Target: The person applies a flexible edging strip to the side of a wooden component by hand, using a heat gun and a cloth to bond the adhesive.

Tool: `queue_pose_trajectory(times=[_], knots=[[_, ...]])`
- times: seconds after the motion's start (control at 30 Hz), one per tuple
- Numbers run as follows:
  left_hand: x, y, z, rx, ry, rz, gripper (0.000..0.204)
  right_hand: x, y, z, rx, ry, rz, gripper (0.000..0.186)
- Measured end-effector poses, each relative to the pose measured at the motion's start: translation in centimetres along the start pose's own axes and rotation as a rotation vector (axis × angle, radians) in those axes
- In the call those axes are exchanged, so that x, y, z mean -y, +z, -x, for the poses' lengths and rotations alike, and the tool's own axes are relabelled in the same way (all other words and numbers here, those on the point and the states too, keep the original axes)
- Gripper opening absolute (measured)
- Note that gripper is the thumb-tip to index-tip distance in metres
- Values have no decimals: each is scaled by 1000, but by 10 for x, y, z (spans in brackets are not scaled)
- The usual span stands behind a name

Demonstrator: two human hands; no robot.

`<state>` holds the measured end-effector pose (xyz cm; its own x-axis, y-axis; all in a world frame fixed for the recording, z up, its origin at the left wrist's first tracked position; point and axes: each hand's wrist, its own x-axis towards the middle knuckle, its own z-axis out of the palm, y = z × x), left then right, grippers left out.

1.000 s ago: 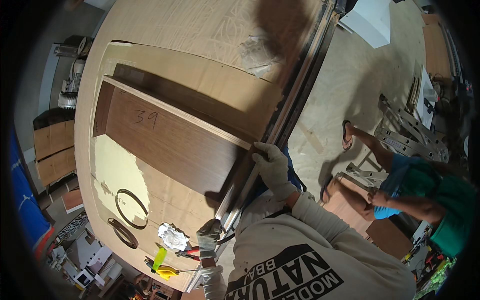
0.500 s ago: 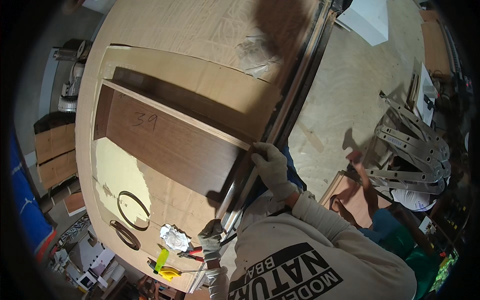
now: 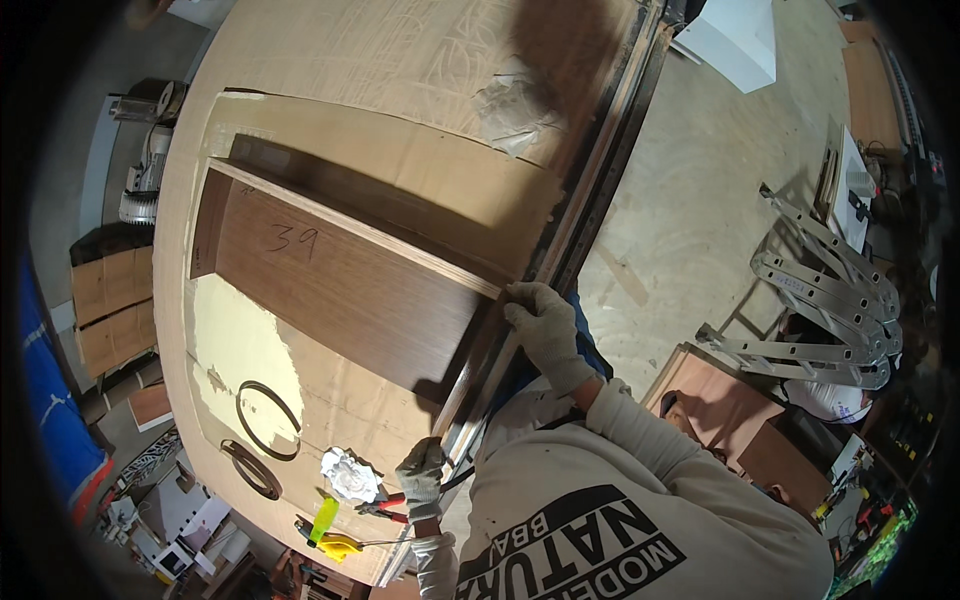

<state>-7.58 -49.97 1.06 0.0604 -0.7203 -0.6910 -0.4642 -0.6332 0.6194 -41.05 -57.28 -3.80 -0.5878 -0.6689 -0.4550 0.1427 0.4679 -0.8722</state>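
Workbench (image 3: pixel 340 400) bearing brown box (image 3: pixel 345 265), right hand (image 3: pixel 547 330) pinching box's near corner, left hand (image 3: pixel 420 470) curled beside box, grip unverifiable, ladder (image 3: pixel 795 288) right of box no longer crossed by co-worker's limb.

Pale floor (image 3: pixel 680 220) lies to the right of the right fingers (image 3: pixel 522 293), with a metal ladder (image 3: pixel 820 351); far left, a blue sheet (image 3: pixel 50 400).

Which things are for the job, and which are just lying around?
Seemingly in use:
brown wooden box
right hand, at its corner
left hand, near it
maybe the brown strip rings

Probably just lying around:
metal ladder
crumpled white wad
crumpled pale sheet
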Motion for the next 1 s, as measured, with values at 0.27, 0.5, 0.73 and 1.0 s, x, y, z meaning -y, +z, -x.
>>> queue_pose_trajectory(times=[0.27,0.5,0.73,1.0], knots=[[6,1,-5,-15,65,-40,15,2,-10,-10,71,-234,244,25],[-6,2,-3,13,8,14,15,32,-16,-15,176,46,79,20],[11,-6,-16,47,155,-130,17,27,-19,-23,231,122,-48,14],[15,-5,-8,3,87,-98,22,14,-16,-26,226,171,-138,15]])
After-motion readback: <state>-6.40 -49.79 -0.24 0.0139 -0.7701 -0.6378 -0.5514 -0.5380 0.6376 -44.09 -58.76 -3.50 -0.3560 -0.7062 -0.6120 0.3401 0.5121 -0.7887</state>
